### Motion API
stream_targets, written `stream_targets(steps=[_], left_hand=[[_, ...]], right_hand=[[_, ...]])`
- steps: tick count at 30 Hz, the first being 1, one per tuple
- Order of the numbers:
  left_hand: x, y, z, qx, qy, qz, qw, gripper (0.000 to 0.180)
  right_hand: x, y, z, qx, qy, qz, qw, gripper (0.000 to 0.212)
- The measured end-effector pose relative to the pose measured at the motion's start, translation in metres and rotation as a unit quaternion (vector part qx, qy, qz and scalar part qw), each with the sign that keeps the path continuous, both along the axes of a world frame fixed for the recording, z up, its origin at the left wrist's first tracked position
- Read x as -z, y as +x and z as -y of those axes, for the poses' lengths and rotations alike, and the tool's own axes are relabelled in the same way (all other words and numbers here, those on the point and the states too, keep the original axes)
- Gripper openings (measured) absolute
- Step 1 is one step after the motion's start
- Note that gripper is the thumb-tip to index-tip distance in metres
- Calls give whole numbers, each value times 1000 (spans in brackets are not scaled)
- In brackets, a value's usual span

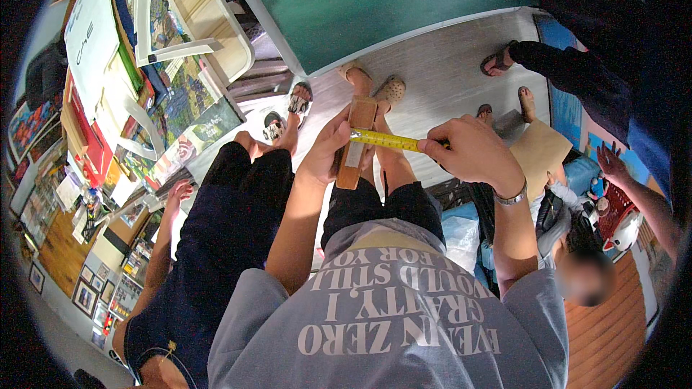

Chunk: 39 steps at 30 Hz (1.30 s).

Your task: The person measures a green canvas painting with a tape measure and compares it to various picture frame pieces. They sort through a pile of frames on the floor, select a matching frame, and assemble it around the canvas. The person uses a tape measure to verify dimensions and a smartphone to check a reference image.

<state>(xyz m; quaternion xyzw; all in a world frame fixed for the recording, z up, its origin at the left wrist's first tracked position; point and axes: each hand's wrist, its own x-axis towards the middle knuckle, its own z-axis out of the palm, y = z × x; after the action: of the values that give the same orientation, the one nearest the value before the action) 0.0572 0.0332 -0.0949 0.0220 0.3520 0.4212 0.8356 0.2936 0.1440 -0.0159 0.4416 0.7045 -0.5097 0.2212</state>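
Observation:
My left hand [324, 150] is closed round a brown wooden bar [351, 166], holding it out in front of me with its long side pointing away. A yellow tape measure blade [386, 141] stretches from the bar across to my right hand. Its left end lies against the bar beside my left thumb. My right hand [474, 150], with a metal watch band at its wrist, pinches the blade between thumb and fingers. Whether the tape's case sits inside that hand is hidden.
A green-topped table [389, 11] with a pale edge stands ahead. At the left, a table [216, 119] carries papers, frame corners and pictures. People stand close at left and far right; another person sits low at right by a red basket [616, 209]. Brown cardboard [544, 155] lies near them.

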Motion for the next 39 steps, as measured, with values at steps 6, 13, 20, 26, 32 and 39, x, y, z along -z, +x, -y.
stream_targets(steps=[6, 13, 20, 26, 32, 39], left_hand=[[-2, 1, 1, -18, -20, 29, 999, 84], [1, 0, 3, -1, -15, 48, 999, 82], [5, -1, 7, 11, 11, 59, 998, 79], [0, 1, 2, -22, 11, 47, 999, 75], [2, -1, 4, -25, 3, 56, 998, 75], [-2, -2, 1, -8, 15, 26, 1000, 81]], right_hand=[[4, 2, 4, 19, 1, -27, 999, 35], [-3, -2, -1, -7, -15, 13, 1000, 33], [-4, -2, -2, -24, -1, 7, 1000, 33], [-7, -7, -4, -30, 2, 13, 999, 34], [-9, -9, -4, -21, 3, 16, 1000, 36], [-4, -7, 1, -18, 27, -15, 999, 36]])
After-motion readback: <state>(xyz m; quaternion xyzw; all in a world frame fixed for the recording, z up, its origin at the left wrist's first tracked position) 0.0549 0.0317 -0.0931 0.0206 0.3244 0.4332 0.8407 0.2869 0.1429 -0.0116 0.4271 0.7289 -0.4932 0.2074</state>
